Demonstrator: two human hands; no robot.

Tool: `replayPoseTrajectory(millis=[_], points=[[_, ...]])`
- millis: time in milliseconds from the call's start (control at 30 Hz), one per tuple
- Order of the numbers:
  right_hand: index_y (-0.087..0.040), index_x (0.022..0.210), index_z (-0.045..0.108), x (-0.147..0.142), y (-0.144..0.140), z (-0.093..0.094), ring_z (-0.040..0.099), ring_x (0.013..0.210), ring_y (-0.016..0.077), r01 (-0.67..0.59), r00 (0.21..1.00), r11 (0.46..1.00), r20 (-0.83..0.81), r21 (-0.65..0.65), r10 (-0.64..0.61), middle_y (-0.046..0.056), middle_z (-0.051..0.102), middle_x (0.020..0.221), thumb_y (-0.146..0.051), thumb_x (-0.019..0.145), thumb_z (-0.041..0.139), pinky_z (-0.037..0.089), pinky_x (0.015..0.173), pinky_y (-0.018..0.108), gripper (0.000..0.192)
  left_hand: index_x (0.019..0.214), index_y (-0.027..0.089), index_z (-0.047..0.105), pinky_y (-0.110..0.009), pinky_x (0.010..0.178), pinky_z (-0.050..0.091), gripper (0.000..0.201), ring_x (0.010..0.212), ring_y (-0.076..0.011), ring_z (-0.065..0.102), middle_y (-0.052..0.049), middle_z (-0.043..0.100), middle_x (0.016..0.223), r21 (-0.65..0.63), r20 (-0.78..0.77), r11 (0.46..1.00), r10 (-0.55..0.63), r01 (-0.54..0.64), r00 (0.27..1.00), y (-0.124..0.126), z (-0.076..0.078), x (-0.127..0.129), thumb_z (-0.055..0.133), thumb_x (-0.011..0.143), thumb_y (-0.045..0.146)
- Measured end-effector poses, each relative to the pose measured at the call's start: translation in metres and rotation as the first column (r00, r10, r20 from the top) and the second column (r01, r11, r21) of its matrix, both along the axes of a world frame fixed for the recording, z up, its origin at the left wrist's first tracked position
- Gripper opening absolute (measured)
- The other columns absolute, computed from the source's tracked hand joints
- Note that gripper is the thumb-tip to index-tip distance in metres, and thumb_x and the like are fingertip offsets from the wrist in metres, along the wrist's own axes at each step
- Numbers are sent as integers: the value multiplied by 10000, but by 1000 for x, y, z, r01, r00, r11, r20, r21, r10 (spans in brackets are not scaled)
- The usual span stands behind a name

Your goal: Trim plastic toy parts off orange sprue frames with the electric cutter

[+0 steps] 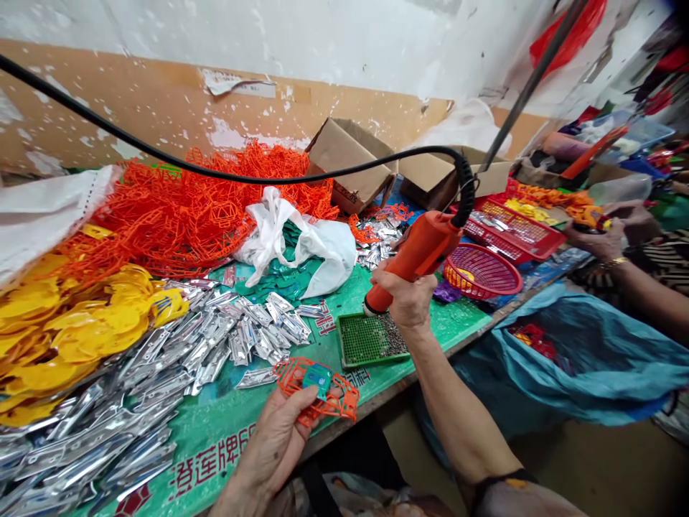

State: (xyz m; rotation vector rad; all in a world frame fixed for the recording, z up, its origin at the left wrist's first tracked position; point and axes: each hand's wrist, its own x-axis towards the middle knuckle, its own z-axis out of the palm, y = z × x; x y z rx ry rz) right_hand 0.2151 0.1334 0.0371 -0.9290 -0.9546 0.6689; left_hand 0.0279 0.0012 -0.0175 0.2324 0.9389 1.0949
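Observation:
My left hand [274, 438] pinches an orange plastic lattice frame [347, 401] with a small green plastic plate [319, 379] on it, the thumb pressing on the plate. The fist of my right hand [410, 301] is wrapped round an orange electric screwdriver [423, 248], which tilts down to the left on a black cable [323, 177]. Below its tip stands a green tray [352, 345], its right side covered with small metal screws [392, 334]. The tip and the frame are apart. Shiny metal pieces [263, 330] lie in a heap beyond my left hand.
Orange frames [183, 215] and yellow plastic parts [91, 323] are piled at the left. A white bag [331, 251] holds green plates. Cardboard boxes [349, 161] and red baskets [481, 273] stand behind. At right hangs a blue sack [592, 359], near another person's hand [603, 240].

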Motion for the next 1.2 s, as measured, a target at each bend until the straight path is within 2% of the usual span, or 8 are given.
replayPoseTrajectory(millis=[167,300,433,533,633,700,1000,1200], points=[[-162,693,634,5,4,4,565,553,135,-22,1000,1000,-12,8,22,-19,628,655,-202,580,781,487,584,315,189,905,144,682,-331,761,634,280,750,-216,755,-36,769,843,-12,13,1000,29,-29,1000,1,-4,0,816,664,95],[-170,664,610,7,-6,24,563,540,133,-68,997,997,-40,28,69,-19,616,654,-202,595,738,481,574,318,149,892,143,678,-319,751,630,254,751,-211,752,-30,759,828,-9,23,999,32,-32,999,2,-4,0,800,676,93],[-196,694,605,0,-39,50,564,545,141,-228,966,972,-110,58,233,-30,589,631,-170,634,682,478,593,332,101,854,145,667,-307,737,624,203,720,-190,740,-16,741,798,29,61,1000,-2,1,998,1,-1,1,788,694,115],[-237,816,632,-9,-67,58,575,592,152,-389,901,919,-180,64,394,-29,611,678,-163,659,679,487,627,343,180,834,145,660,-298,713,618,200,711,-190,732,-15,729,784,46,79,999,-12,9,997,1,0,2,789,684,118],[-283,904,640,-20,-87,58,584,620,162,-490,846,870,-208,59,491,-32,625,719,-223,665,747,506,639,359,269,865,145,660,-290,701,612,217,713,-186,725,-26,733,802,53,78,999,-13,9,997,1,-1,2,787,690,131],[-307,952,643,-26,-93,55,584,617,166,-512,836,858,-203,49,510,-36,622,714,-273,654,791,513,637,365,334,881,151,658,-286,697,610,211,692,-168,714,-18,729,790,63,86,998,-19,14,996,1,-2,2,776,707,130],[-310,1090,625,-36,-97,49,592,615,159,-541,819,840,-202,40,537,-37,629,729,-292,672,800,516,618,355,453,942,158,662,-268,701,591,190,712,-156,699,-24,733,840,125,92,991,-54,42,994,1,-4,2,724,766,120],[-318,1087,626,-38,-97,44,595,632,163,-547,816,837,-208,25,539,-36,629,740,-289,668,812,532,630,351,459,999,145,664,-326,758,588,250,814,-219,718,-73,749,950,131,57,990,-64,56,996,1,-5,3,736,759,154]])
